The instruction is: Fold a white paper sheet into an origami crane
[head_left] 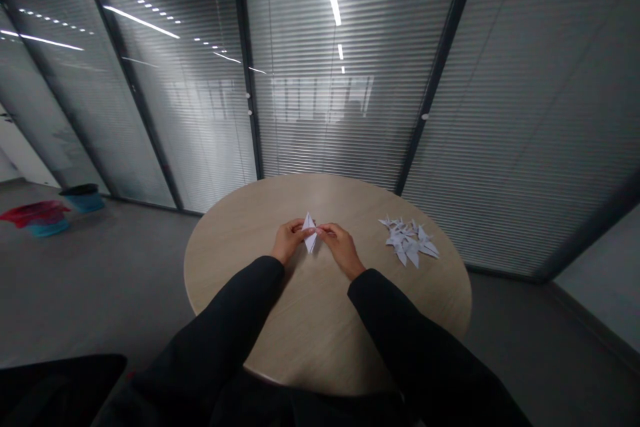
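A small folded white paper (309, 241), diamond-shaped with pointed top and bottom, is held upright over the middle of the round table (320, 320). My left hand (290, 238) grips its left side between thumb and fingers. On the other side, my right hand (340, 244) pinches the paper's right edge. To the right on the table lies a pile of several folded white paper pieces (411, 241) with pointed ends, some overlapping; neither hand touches them.
Glass partitions with blinds (340, 113) stand behind the table. On the floor at the left are a blue bin with a red liner (47, 228) and one with a black liner (84, 201). A dark object (60, 387) is at the lower left.
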### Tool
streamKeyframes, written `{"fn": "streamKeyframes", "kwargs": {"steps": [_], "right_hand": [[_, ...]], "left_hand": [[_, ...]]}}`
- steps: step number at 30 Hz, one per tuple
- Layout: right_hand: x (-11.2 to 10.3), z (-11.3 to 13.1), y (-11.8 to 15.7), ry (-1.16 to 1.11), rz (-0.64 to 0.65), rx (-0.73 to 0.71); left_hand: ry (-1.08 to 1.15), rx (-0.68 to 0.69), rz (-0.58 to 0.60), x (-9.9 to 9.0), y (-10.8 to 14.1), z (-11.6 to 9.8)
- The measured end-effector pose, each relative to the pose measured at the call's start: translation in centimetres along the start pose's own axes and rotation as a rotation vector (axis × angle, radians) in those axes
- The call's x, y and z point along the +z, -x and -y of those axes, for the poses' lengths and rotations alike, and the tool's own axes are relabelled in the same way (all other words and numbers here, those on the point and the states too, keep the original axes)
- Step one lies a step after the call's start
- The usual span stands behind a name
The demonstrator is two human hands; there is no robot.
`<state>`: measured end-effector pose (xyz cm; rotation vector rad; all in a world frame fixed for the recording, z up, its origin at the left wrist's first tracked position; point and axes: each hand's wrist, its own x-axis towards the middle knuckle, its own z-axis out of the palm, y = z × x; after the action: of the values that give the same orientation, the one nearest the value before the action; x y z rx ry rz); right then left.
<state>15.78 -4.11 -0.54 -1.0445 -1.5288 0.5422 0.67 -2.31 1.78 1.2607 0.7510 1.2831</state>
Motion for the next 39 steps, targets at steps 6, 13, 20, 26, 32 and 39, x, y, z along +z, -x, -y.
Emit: {"fn": "streamKeyframes", "kwargs": {"steps": [6, 13, 20, 26, 32, 39], "right_hand": [[-0.2, 0.2, 0.0, 0.035, 0.008, -0.039], [-0.4, 0.1, -0.1, 0.09, -0.033, -0.078], [-0.6, -0.2, -0.3, 0.028, -0.081, -0.042], [-0.6, -1.2, -0.7, -0.081, -0.088, 0.07], [-0.5, -1.7, -0.7, -0.049, -0.084, 0.064], [-0.2, -1.4, -0.5, 0.012, -0.085, 0.022]], "left_hand": [[-0.094, 0.016, -0.005, -0.3, -0.2, 0.4], [-0.059, -0.046, 0.056, -0.4, -0.5, 1.1], [0.081, -0.117, 0.148, 0.3, 0.2, 0.4], [0.075, -0.191, 0.22, 0.3, 0.5, 0.5], [0.02, -0.18, 0.175, 0.2, 0.5, 0.7], [-0.074, -0.137, 0.119, 0.1, 0.3, 0.6]]}}
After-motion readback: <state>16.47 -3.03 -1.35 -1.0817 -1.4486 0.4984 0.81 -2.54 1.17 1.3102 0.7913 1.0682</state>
